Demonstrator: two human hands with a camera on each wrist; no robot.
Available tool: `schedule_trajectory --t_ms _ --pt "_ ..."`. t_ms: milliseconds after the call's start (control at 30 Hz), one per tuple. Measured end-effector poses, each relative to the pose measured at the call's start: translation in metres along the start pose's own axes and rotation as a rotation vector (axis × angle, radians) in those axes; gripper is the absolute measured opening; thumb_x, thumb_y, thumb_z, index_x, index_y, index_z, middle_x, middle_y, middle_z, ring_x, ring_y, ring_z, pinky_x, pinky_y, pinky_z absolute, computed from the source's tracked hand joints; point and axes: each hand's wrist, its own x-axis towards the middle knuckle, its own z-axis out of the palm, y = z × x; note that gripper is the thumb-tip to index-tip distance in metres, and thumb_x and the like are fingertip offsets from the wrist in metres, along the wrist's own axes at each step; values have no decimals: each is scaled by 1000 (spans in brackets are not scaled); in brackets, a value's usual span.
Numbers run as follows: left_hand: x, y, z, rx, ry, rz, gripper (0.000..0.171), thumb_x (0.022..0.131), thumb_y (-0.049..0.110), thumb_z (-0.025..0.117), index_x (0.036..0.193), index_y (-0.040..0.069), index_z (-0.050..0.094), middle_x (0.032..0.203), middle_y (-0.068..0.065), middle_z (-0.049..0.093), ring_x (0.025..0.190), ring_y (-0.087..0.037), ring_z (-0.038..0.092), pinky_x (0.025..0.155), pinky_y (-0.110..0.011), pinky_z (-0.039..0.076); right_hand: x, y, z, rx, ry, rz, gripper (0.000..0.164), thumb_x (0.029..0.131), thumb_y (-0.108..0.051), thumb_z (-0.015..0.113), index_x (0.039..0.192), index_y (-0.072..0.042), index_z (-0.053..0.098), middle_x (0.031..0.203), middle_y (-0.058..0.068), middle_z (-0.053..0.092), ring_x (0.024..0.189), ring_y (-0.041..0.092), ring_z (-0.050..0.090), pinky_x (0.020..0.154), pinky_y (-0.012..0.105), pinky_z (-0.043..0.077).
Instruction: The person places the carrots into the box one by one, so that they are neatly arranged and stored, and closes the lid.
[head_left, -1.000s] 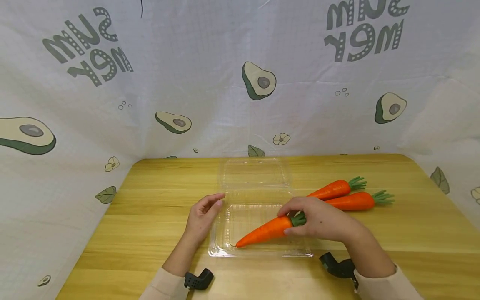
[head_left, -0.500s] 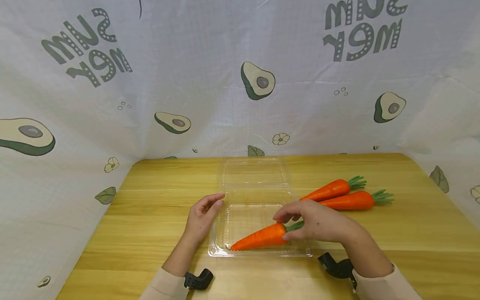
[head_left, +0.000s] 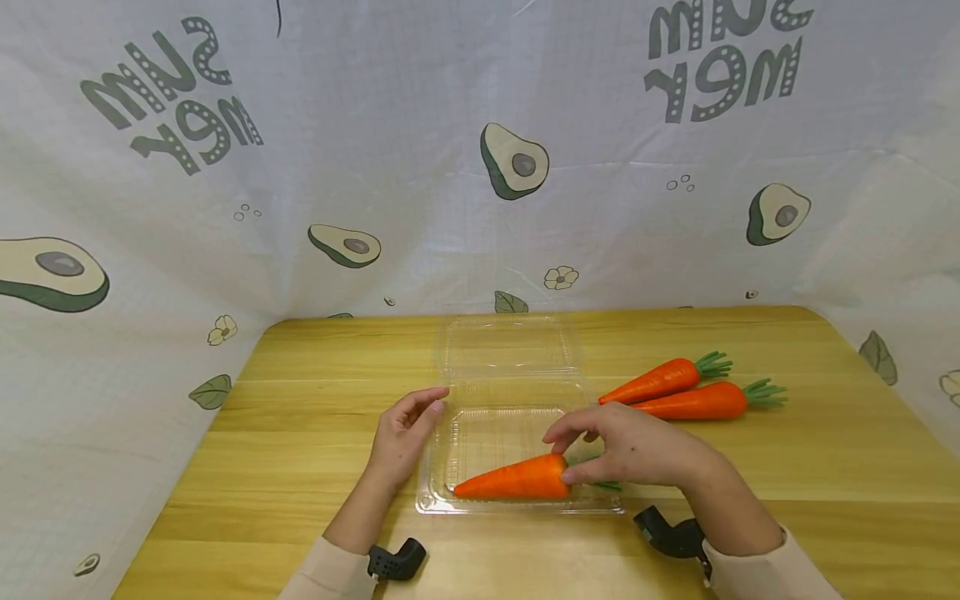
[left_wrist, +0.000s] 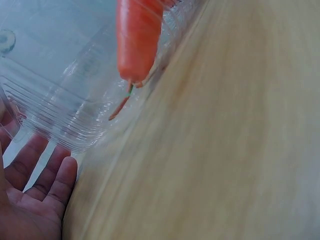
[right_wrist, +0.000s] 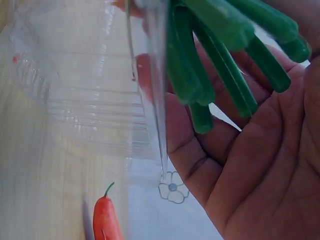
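Note:
An orange carrot [head_left: 510,480] with a green top lies along the near side of a clear plastic clamshell box [head_left: 517,507], its tip to the left. My right hand [head_left: 648,446] holds it at the crown between thumb and fingers. In the right wrist view, the green stalks [right_wrist: 192,60] stick out across my palm, and the box wall partly covers the fingers. My left hand [head_left: 405,433] rests at the box's left side with fingers loosely extended. The left wrist view shows the carrot's thin root tip [left_wrist: 120,106] inside the box corner, above those fingers.
The box's lid [head_left: 510,346] is folded back flat on the wooden table [head_left: 322,417]. Two more carrots lie to the right, a rear one [head_left: 660,379] and a front one [head_left: 708,402]. A white cloth [head_left: 420,167] with avocado prints hangs behind the table.
The carrot has come down toward the box's near edge and levelled out, its tip shifting left. My right hand has followed slightly down and left; the left hand has stayed put.

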Motion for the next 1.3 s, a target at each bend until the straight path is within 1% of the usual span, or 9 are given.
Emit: schedule_trajectory --t_ms 167,300,467,600,833,900,1000,1167,1300 --pt "0 1 0 -3 -4 7 25 101 15 64 123 5 71 127 -17 70 108 -15 67 88 -17 54 -2 0 -3 -2 11 7 42 86 -42 81 123 -24 71 112 -13 72 119 30 64 99 55 53" --pt "0 0 0 1 0 13 25 101 13 64 123 4 71 127 -18 70 106 -15 68 87 -16 55 -6 2 -9 0 35 21 45 87 -44 79 126 -22 70 118 -7 73 116 29 66 95 51 55" --pt "0 -1 1 6 3 7 24 101 13 64 122 5 72 126 -17 70 105 -15 68 86 -17 55 -16 11 -22 -32 134 29 46 88 -43 78 127 -19 69 121 -1 73 111 23 67 91 41 56" --pt "0 0 0 7 0 -5 24 101 14 64 122 7 72 127 -15 70 107 -16 68 87 -17 55 -26 22 -34 -39 205 18 44 92 -37 76 127 -14 68 122 1 73 112 26 67 91 35 57" --pt "-2 1 0 21 -3 -20 25 101 18 64 123 10 72 128 -12 70 112 -20 66 88 -17 53 -42 45 -53 -145 343 129 48 93 -43 74 133 -18 66 123 2 73 113 27 65 89 38 54" --pt "-2 2 0 18 -3 -22 25 101 18 64 124 10 72 129 -13 70 114 -23 66 88 -16 53 -45 54 -57 -145 366 151 49 93 -42 73 134 -16 65 125 6 72 114 30 64 88 39 53" --pt "-2 2 0 17 -1 -25 25 101 17 64 123 10 72 129 -13 70 114 -21 66 88 -16 53 -50 70 -64 -139 385 182 51 95 -39 72 137 -11 62 129 12 69 116 33 62 88 37 52" --pt "-2 2 0 20 0 -27 25 101 17 64 124 9 72 129 -12 70 112 -17 66 88 -16 53 -59 91 -74 -148 411 269 56 98 -39 68 141 -5 58 134 22 63 118 41 57 92 50 52" --pt "-2 2 0 16 -3 -27 25 101 17 64 124 10 72 129 -11 70 115 -22 66 88 -16 53 -65 101 -80 -148 418 324 58 100 -41 64 142 -1 54 141 30 56 124 50 50 98 65 45"
